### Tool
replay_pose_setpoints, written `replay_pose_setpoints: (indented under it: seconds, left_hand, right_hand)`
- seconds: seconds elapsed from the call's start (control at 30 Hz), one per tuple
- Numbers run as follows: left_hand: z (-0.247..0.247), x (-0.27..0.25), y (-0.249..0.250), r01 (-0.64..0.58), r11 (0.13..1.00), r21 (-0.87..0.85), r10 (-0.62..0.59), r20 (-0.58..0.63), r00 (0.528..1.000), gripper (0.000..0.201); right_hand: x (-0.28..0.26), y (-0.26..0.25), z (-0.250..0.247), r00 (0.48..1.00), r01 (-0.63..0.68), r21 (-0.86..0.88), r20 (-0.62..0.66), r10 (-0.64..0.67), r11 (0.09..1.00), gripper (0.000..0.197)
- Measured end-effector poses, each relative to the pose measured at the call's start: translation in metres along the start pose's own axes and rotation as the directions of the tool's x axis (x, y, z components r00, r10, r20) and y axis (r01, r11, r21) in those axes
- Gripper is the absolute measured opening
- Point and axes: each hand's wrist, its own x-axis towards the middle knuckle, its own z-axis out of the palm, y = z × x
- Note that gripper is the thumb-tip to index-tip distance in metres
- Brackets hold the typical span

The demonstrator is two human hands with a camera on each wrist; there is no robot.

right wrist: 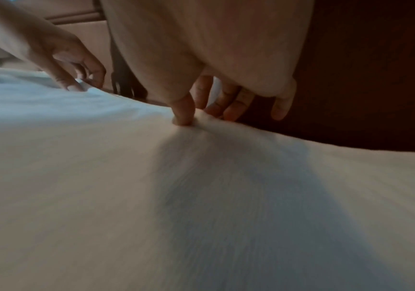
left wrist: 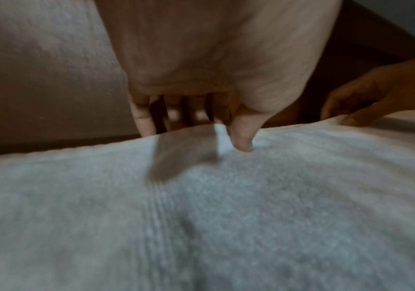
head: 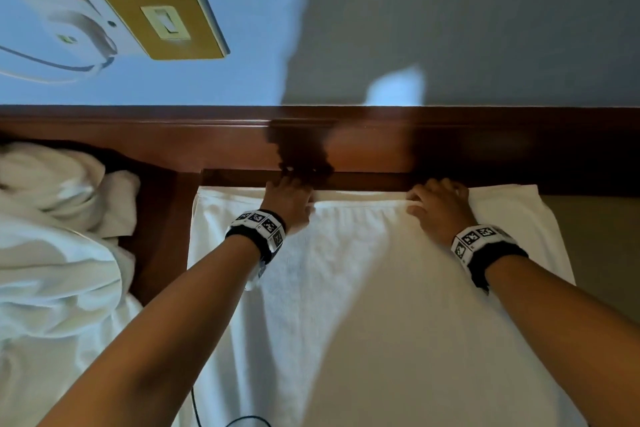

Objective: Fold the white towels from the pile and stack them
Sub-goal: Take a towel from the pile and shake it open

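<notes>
Under our fingers (right wrist: pixel 184 112) both hands, left hand (head: pixel 289 206) and right hand (head: pixel 440 211), pinch the towel (head: pixel 363 288) at its far edge, beside the pile (head: pixel 59 236).

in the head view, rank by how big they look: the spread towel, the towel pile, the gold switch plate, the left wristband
1. spread towel
2. towel pile, partly cut off by the frame
3. gold switch plate
4. left wristband
</notes>
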Motion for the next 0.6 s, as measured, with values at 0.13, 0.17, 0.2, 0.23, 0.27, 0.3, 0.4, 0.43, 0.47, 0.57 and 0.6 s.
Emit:
replay_pose_setpoints:
  seconds: [0.13,0.17,0.2,0.23,0.27,0.3,0.4,0.43,0.47,0.57,0.6]
  left_hand:
    - [-0.008,0.009,-0.010,0.050,0.992,-0.118,-0.051,0.000,0.999,0.011]
    - [-0.010,0.011,-0.011,0.070,0.989,-0.131,-0.071,-0.009,0.997,0.012]
    - [-0.009,0.013,-0.013,0.085,0.988,-0.132,-0.088,-0.023,0.996,0.014]
    - [-0.009,0.014,-0.014,0.106,0.985,-0.138,-0.111,-0.035,0.993,0.016]
    - [-0.007,0.016,-0.014,0.130,0.980,-0.149,-0.137,-0.043,0.990,0.018]
    - [-0.005,0.018,-0.014,0.150,0.975,-0.163,-0.159,-0.043,0.986,0.020]
    - [-0.001,0.021,-0.007,0.198,0.969,-0.148,-0.204,-0.027,0.979,0.027]
    - [-0.001,0.020,-0.003,0.217,0.967,-0.130,-0.222,-0.028,0.975,0.030]
    - [-0.003,0.017,0.002,0.236,0.966,-0.102,-0.241,-0.035,0.970,0.034]
    - [-0.014,-0.001,0.034,0.273,0.960,-0.068,-0.278,-0.071,0.958,0.056]
    - [-0.016,-0.009,0.052,0.242,0.966,-0.086,-0.249,-0.078,0.965,0.063]
  right_hand:
    - [0.012,0.003,-0.006,1.000,0.008,-0.024,0.019,-0.007,1.000,0.007]
    - [0.015,0.003,-0.007,1.000,-0.002,-0.015,0.011,0.002,1.000,0.008]
    - [0.018,0.003,-0.008,1.000,-0.018,-0.008,0.005,0.018,1.000,0.008]
    - [0.021,0.002,-0.008,0.999,-0.041,-0.004,-0.004,0.041,0.999,0.008]
    - [0.023,0.001,-0.007,0.998,-0.068,0.002,-0.012,0.068,0.998,0.009]
    - [0.025,-0.001,-0.006,0.996,-0.093,0.007,-0.014,0.093,0.996,0.009]
    - [0.029,-0.007,-0.001,0.986,-0.167,-0.010,0.003,0.167,0.986,0.012]
    - [0.029,-0.008,0.000,0.980,-0.201,-0.012,0.005,0.201,0.980,0.017]
    - [0.029,-0.009,0.000,0.972,-0.234,-0.004,0.007,0.234,0.972,0.023]
    - [0.019,-0.008,-0.003,0.958,-0.286,0.070,-0.008,0.288,0.956,0.036]
    - [0.012,-0.006,-0.005,0.955,-0.294,0.111,-0.020,0.297,0.950,0.039]
